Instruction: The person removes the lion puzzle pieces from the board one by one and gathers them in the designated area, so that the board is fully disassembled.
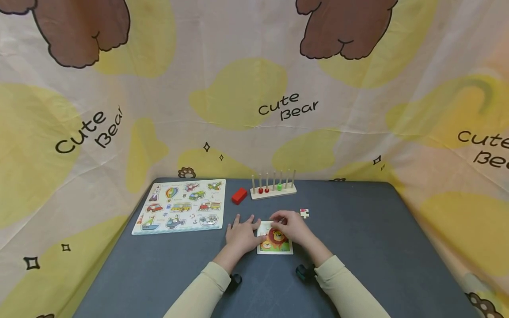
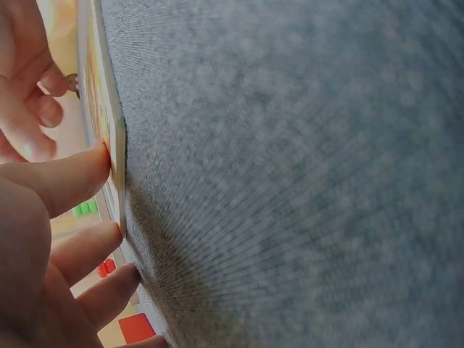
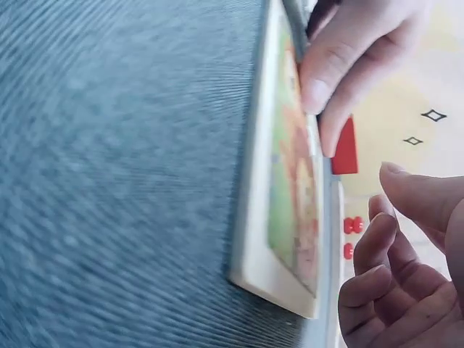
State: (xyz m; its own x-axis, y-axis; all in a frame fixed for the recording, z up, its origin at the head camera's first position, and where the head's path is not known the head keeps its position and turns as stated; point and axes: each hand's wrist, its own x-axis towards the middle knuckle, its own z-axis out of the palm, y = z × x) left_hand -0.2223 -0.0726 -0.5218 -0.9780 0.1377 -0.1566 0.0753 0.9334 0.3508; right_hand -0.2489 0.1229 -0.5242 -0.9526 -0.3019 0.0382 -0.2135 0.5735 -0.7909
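A small lion jigsaw puzzle (image 1: pixel 277 240) in a white frame tray lies flat on the dark table. My left hand (image 1: pixel 241 236) spreads its fingers along the tray's left side. Its thumb rests on the tray edge, with the index fingertip touching a corner in the left wrist view. Over the puzzle's upper right hovers my right hand (image 1: pixel 292 227), its fingers loosely bent. In the right wrist view the thumb and fingers of that hand (image 3: pixel 413 268) stand apart with nothing seen between them. One loose puzzle piece (image 1: pixel 304 213) lies just beyond it. Both hands partly cover the puzzle's top.
Left on the table lies a white vehicle picture board (image 1: pixel 179 206). A red block (image 1: pixel 239 196) sits at the back, beside a wooden peg stand (image 1: pixel 273 192) with red and green beads. A printed cloth (image 1: pixel 238 88) hangs behind the table.
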